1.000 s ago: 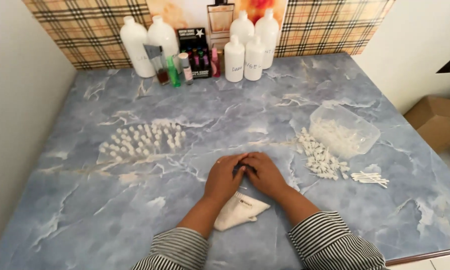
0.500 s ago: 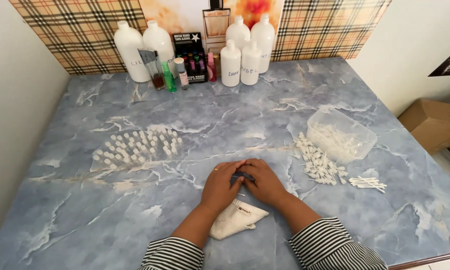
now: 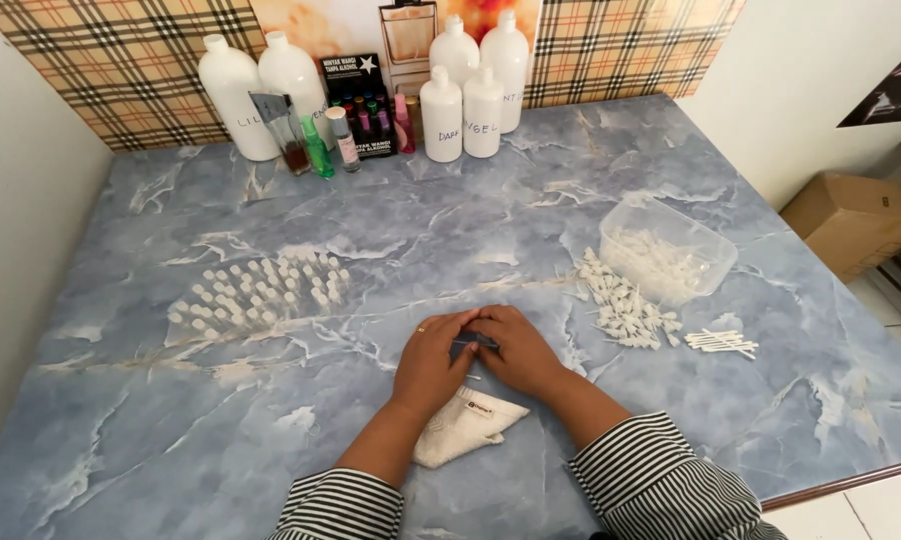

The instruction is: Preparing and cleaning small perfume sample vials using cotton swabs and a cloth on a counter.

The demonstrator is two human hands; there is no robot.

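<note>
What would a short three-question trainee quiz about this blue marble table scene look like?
1. True or false: the left hand and right hand meet around a small dark object.
2. What lies on the blue marble table just below the wrists: A) folded white cloth, B) a red sponge, C) a metal spoon?
3. Which side of the hands is the clear plastic tub on?

Key: 1 true; 2 A; 3 the person's right.

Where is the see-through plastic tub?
In the head view, the clear plastic tub sits on the marble table's right side, just behind the pile of small white caps.
</note>
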